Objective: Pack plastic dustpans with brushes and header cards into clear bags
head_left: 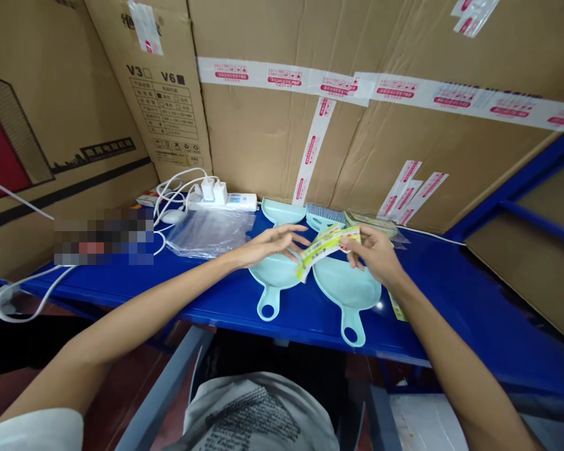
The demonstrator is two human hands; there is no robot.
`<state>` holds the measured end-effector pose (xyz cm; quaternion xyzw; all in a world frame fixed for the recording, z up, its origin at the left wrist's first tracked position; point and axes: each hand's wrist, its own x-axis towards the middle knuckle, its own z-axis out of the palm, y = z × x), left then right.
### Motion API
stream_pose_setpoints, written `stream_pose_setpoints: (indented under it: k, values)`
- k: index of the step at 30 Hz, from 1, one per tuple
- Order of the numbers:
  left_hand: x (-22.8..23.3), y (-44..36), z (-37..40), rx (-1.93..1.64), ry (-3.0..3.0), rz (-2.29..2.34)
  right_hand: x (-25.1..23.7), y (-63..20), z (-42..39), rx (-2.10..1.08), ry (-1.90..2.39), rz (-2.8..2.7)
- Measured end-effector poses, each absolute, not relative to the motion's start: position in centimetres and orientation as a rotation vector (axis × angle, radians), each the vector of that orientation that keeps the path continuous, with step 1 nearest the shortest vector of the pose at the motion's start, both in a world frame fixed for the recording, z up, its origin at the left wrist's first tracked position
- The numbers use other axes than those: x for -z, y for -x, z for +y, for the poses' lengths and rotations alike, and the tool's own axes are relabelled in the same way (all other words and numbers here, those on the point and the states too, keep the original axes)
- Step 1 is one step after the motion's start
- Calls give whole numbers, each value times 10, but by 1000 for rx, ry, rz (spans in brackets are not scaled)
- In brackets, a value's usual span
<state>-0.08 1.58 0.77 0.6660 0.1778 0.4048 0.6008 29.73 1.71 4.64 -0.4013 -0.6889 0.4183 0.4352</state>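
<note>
The right hand [375, 254] pinches a printed paper label [326, 246] by its near end; the label stretches out toward the left hand [272, 243], which hovers open with fingers spread, fingertips close to the label's far end. Under both hands, two pale blue dustpans [348, 288] lie side by side on the blue tabletop [451, 294], handles toward the person. Beyond the left hand lie a clear plastic bag [207, 230] and a white power strip [225, 200]. Just behind the label sits a small brush [322, 214].

- cardboard box [167, 88], upper left of frame: "V3" and "V6" beside checkboxes
- table under them: too small to read
- white tape [282, 76] print: unreadable
</note>
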Motion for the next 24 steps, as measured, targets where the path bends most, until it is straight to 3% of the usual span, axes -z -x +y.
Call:
stream_pose_setpoints:
  k: [8,16,24]
  values:
    - [3,13,27,-980,-1710,660,-40,-291,14,-1180,1029,-1673]
    - [1,35,40,-1034,-2009,926,-55,-336,34,-921,1140,-1607]
    - [-3,39,43,-1064,-1940,868,-84,-373,32,-898,1137,-1463]
